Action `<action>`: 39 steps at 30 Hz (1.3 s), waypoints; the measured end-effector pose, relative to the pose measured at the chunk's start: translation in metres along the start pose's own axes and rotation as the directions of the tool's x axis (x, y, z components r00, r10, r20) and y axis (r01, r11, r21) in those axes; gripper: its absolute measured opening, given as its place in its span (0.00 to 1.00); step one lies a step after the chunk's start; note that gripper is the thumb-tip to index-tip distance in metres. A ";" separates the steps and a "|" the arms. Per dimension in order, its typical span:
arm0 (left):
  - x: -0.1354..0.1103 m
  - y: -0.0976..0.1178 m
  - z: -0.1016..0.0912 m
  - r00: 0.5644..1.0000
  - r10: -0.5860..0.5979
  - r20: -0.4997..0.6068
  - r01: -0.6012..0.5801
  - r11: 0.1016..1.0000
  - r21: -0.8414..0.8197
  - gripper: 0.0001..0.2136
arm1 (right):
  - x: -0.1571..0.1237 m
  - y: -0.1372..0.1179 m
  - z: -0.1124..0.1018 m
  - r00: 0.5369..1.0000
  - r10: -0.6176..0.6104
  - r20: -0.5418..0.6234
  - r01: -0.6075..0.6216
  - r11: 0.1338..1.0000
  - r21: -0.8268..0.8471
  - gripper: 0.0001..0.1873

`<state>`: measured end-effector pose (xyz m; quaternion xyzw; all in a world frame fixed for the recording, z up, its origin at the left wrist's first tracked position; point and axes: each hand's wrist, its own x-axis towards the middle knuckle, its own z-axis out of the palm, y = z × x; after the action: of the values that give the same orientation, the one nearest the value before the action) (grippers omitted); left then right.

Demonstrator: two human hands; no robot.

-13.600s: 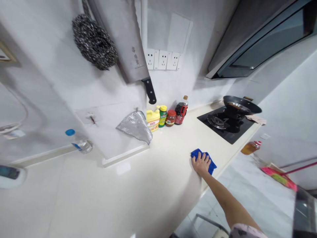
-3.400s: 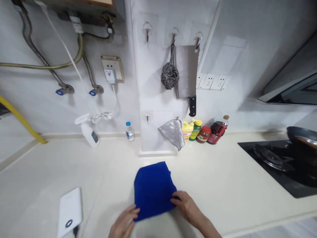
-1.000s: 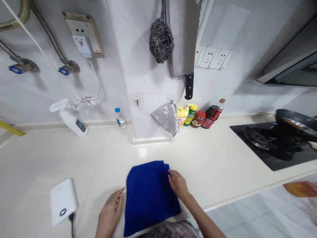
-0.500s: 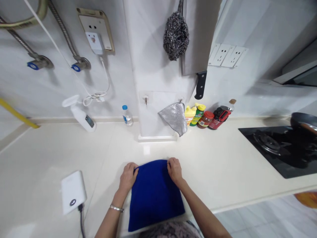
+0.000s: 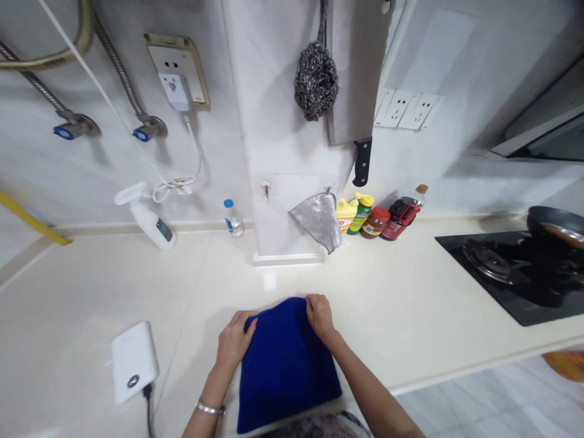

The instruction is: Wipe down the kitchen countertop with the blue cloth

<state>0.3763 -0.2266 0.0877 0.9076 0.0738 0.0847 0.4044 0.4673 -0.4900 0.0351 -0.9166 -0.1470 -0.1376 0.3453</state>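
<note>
A blue cloth [image 5: 288, 368] lies spread on the pale countertop [image 5: 378, 310], its near edge close to my body. My left hand [image 5: 236, 337] pinches the cloth's far left corner between thumb and fingers; a silver bangle circles that wrist. At the far right corner, my right hand [image 5: 320, 316] grips the cloth the same way. Between the two hands the far edge bulges upward in a slight curve. Part of each corner is hidden under my fingers.
A white power bank [image 5: 134, 363] with a black cable lies left. Along the wall stand a white handheld device [image 5: 152, 222], a small bottle [image 5: 233, 220] and several condiment containers [image 5: 375, 223]. A silver cloth [image 5: 319, 220], steel scourer [image 5: 316, 82] and cleaver [image 5: 356, 73] hang above. Right is a gas hob [image 5: 497, 267].
My left hand has shifted slightly inward and toward me with its corner. The cloth's far edge now bows up more between the hands. The camera view has tilted a little.
</note>
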 end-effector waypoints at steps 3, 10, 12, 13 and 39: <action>-0.013 0.011 -0.011 1.000 0.020 0.020 -0.020 0.999 -0.041 0.17 | -0.008 -0.014 -0.023 1.000 -0.015 -0.004 0.015 0.996 0.086 0.16; -0.083 0.051 -0.054 0.822 -0.131 0.554 0.330 0.903 -0.277 0.21 | -0.084 -0.053 -0.128 0.830 0.121 0.544 -0.496 0.605 0.623 0.13; -0.091 0.057 -0.064 0.744 -0.117 0.658 0.408 0.859 -0.309 0.22 | -0.096 -0.057 -0.146 0.757 0.139 0.638 -0.618 0.470 0.631 0.16; -0.089 0.057 -0.066 0.727 -0.109 0.678 0.422 0.850 -0.316 0.22 | -0.097 -0.057 -0.148 0.753 0.165 0.637 -0.632 0.451 0.630 0.17; -0.002 -0.018 0.011 0.995 -0.065 0.070 0.056 0.991 0.121 0.16 | -0.030 0.012 -0.024 0.981 0.190 0.046 -0.191 0.982 0.008 0.12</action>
<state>0.3759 -0.2229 0.0664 0.9300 0.0914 0.0341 0.3543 0.4408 -0.5197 0.0347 -0.9272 -0.0673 -0.0822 0.3592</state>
